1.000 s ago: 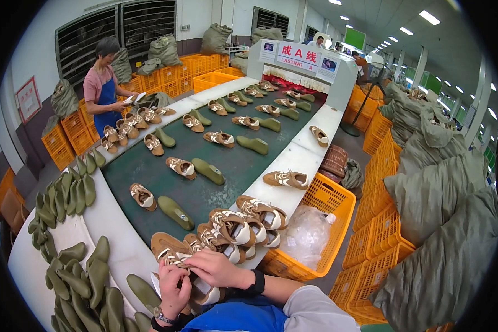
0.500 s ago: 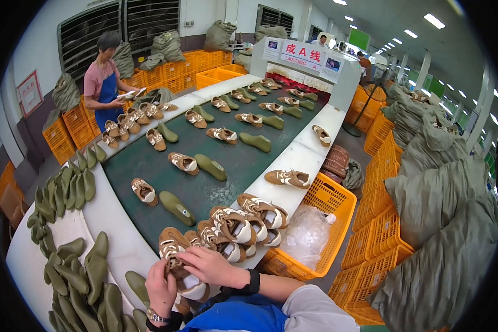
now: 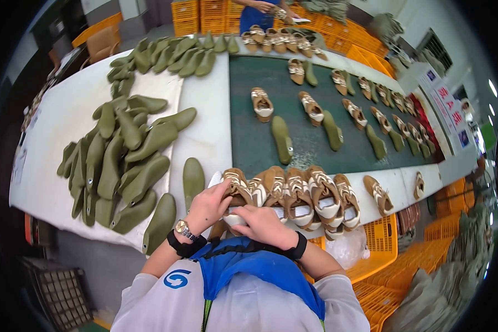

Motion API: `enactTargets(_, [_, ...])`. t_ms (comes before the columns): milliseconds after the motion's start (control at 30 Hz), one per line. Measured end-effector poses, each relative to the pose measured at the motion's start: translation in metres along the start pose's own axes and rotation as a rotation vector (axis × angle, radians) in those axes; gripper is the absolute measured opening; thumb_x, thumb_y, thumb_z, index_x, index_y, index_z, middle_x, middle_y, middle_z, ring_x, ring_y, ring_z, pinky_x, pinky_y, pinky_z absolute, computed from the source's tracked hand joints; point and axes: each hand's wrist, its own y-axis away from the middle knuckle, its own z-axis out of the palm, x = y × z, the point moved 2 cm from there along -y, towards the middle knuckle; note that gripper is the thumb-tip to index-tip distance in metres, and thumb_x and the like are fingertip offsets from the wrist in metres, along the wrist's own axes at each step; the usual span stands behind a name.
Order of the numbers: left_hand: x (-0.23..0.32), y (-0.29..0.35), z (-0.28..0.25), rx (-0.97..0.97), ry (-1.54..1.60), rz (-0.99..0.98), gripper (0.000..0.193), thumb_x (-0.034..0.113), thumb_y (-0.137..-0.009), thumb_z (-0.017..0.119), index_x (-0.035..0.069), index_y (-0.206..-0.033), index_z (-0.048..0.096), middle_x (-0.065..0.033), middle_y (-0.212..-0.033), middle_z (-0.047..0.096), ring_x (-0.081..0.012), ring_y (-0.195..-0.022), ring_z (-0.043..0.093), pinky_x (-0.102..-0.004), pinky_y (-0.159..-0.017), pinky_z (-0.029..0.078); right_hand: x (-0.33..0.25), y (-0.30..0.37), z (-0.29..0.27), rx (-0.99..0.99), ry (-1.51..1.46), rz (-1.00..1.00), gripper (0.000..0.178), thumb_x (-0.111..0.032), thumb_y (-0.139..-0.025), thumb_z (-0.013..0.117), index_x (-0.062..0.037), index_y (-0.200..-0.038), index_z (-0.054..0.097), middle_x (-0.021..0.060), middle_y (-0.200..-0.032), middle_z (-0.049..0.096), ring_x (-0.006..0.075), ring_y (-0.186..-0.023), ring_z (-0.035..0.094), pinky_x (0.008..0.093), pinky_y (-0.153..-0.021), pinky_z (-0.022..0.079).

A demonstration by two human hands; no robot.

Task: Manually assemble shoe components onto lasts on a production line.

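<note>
A brown and white lace-up sneaker (image 3: 236, 181) is between my hands at the near edge of the table, its toe pointing away from me. My left hand (image 3: 209, 206) grips its left side near the laces, fingers bent. At the white heel and opening, my right hand (image 3: 264, 224) presses with curled fingers; the fingertips are partly hidden. Right of it stands a tight row of similar sneakers (image 3: 297, 188), some stacked on others. Just left of my left hand lies a green shoe last (image 3: 193, 180), with another last (image 3: 160, 221) nearer me.
A heap of green lasts (image 3: 113, 149) covers much of the white tabletop (image 3: 55, 110). Sneakers and lasts lie in pairs on the green conveyor belt (image 3: 243, 144). Orange crates (image 3: 382, 243) stand at the right, one with clear plastic. Across the belt, a person in a blue apron (image 3: 254, 19) handles a shoe.
My view has swung left and down, bringing the heap of lasts further in. Both hands stay on the sneaker, with the right one now lower, at its heel.
</note>
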Motion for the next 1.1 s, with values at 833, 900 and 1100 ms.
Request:
enactTargets(833, [-0.155, 0.082, 0.024, 0.367, 1.435, -1.005, 0.045, 0.008, -0.084, 0.059, 0.002, -0.127, 0.044, -0.0139, -0.114, 0.06, -0.0236, -0.101, 0.061, -0.0357, -0.086, 0.052, 0.036, -0.023, 0.001, -0.219, -0.103, 0.01, 0.034, -0.023, -0.082, 0.066, -0.005, -0.109, 0.062, 0.0151, -0.088, 0.066, 0.032, -0.074, 0.064, 0.0408, -0.068, 0.051])
enactTargets(900, [-0.139, 0.076, 0.014, 0.387, 1.499, -0.973, 0.046, 0.005, -0.084, 0.058, 0.002, -0.128, 0.044, -0.0123, -0.12, 0.057, -0.0221, -0.105, 0.059, -0.0362, -0.089, 0.05, 0.036, -0.03, -0.008, -0.088, -0.184, 0.102, 0.034, -0.023, -0.082, 0.066, -0.0052, -0.111, 0.061, 0.0143, -0.087, 0.066, 0.03, -0.072, 0.064, 0.0391, -0.067, 0.051])
enactTargets(1100, [-0.053, 0.018, 0.001, 0.205, 0.997, -0.526, 0.07, 0.007, -0.079, 0.06, -0.001, -0.14, 0.028, -0.0172, -0.133, 0.046, -0.0272, -0.122, 0.047, -0.0379, -0.101, 0.04, 0.045, -0.069, 0.014, 0.021, -0.759, 0.139, 0.078, -0.022, -0.086, 0.067, -0.0013, -0.144, 0.02, 0.0186, -0.13, 0.049, 0.0237, -0.112, 0.054, 0.032, -0.088, 0.047])
